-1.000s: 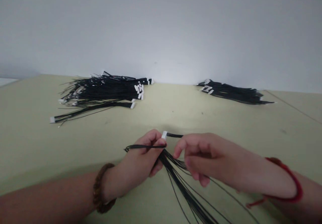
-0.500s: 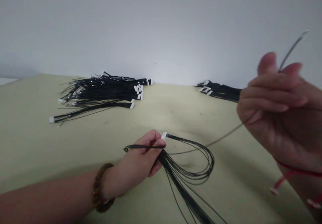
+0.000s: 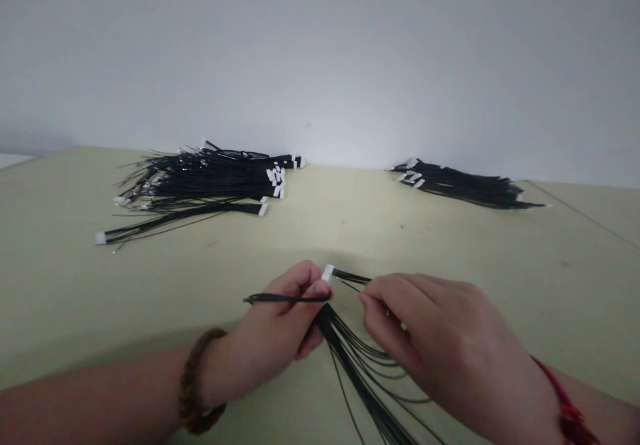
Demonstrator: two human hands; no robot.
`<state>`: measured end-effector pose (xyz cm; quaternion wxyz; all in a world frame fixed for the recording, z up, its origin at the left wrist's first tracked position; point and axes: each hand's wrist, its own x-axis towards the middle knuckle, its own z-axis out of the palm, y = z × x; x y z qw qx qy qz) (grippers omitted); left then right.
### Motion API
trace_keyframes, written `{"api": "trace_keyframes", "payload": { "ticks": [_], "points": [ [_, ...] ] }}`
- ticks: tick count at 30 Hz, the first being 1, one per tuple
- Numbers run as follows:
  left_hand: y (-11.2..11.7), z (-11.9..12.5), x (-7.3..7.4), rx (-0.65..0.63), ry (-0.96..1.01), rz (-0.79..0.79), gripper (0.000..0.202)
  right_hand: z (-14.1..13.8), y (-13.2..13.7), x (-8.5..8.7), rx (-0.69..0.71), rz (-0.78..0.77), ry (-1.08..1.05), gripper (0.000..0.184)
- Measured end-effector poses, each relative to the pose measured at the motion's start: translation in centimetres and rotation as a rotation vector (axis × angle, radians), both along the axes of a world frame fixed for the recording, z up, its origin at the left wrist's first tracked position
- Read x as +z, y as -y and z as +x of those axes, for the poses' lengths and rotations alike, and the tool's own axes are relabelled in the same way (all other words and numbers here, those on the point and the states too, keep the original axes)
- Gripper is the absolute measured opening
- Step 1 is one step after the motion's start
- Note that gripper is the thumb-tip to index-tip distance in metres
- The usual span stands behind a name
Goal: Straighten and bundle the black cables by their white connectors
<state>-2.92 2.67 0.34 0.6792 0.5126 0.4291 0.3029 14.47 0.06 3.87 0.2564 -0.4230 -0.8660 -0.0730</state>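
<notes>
My left hand (image 3: pixel 287 311) is closed around a wire harness made of thin black wires (image 3: pixel 357 378). A small white connector (image 3: pixel 328 273) sticks up between its thumb and fingers. Some black wires run out of the connector to the right, and the main bunch hangs down toward the lower edge. Pinched in my right hand (image 3: pixel 430 338) is a single black wire (image 3: pixel 350 286), its end close to the right side of the connector. Whether its tip is inside the connector I cannot tell. The right fingers hide part of the looped wires.
At the back left of the pale yellow table (image 3: pixel 320 225) lies a large pile of black wire harnesses (image 3: pixel 215 175) with white connectors. A separate harness (image 3: pixel 185 215) rests in front of it. A smaller stack of harnesses (image 3: pixel 460 185) is at the back right, near the grey wall (image 3: pixel 320 65).
My right hand has come down and left from the raised position at the right, bringing the wire end beside the connector. My left hand has hardly moved. The right stack is now uncovered.
</notes>
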Motion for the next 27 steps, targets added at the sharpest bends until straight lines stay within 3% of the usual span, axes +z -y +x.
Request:
{"api": "trace_keyframes", "payload": {
  "ticks": [19,27],
  "points": [
    [0.34,0.04,0.86,-0.002,0.001,0.064,0.026,-0.45,0.45,0.51,-0.013,-0.014,0.042,0.020],
    [0.28,-0.57,0.10,-0.009,-0.168,0.197,0.029,-0.58,0.65,0.80,-0.007,-0.045,0.006,0.021]
  ]
}}
